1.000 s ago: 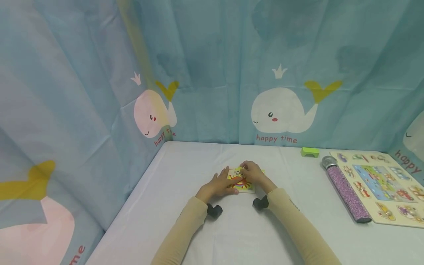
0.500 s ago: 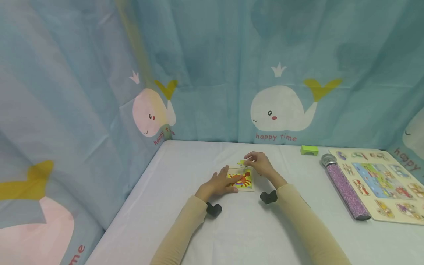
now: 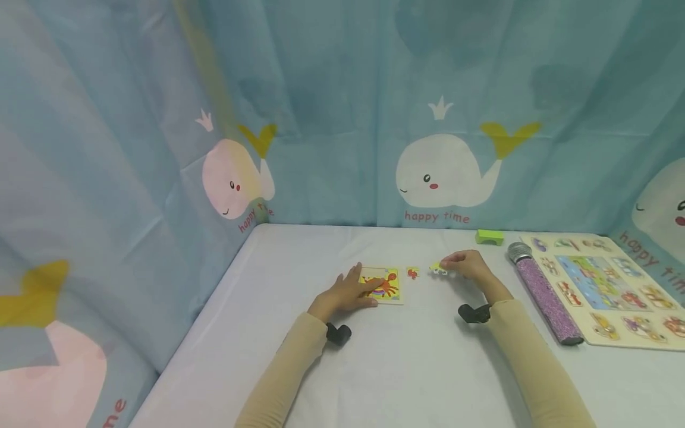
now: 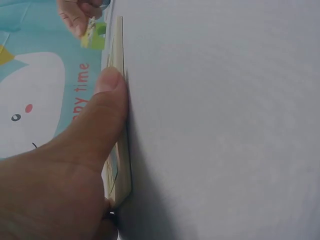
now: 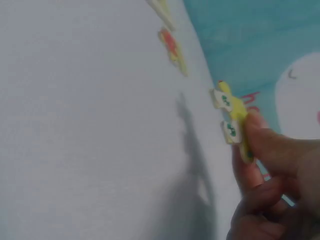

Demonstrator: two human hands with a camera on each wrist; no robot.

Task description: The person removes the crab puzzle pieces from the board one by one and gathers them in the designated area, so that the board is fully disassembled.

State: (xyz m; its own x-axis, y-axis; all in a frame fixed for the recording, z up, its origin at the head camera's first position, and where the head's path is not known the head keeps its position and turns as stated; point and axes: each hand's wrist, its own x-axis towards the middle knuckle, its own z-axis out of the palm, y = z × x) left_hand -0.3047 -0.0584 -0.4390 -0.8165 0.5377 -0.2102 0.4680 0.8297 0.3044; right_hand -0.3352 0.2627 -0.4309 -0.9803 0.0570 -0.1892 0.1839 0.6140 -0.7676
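- We see a white counter (image 3: 407, 368), closed in by blue cloth (image 3: 332, 119), which hangs behind it and at the left and right sides.
- On this cloth we can read "happy time" under whales with yellow tails.
- Toward the counter's right side we find a big board (image 3: 583, 315), a glittery microphone (image 3: 546, 297) just beside it and, farther back, a green block (image 3: 489, 237).
- The left hand (image 3: 348, 291) rests on the small board (image 3: 389, 302); its grip is apart, with fingers spread.
- The right hand's (image 3: 468, 264) grip is clamped on the yellow piece (image 5: 232, 117), raised above the counter.
- Between this piece and the small board, we see a red piece (image 3: 412, 272) lying.
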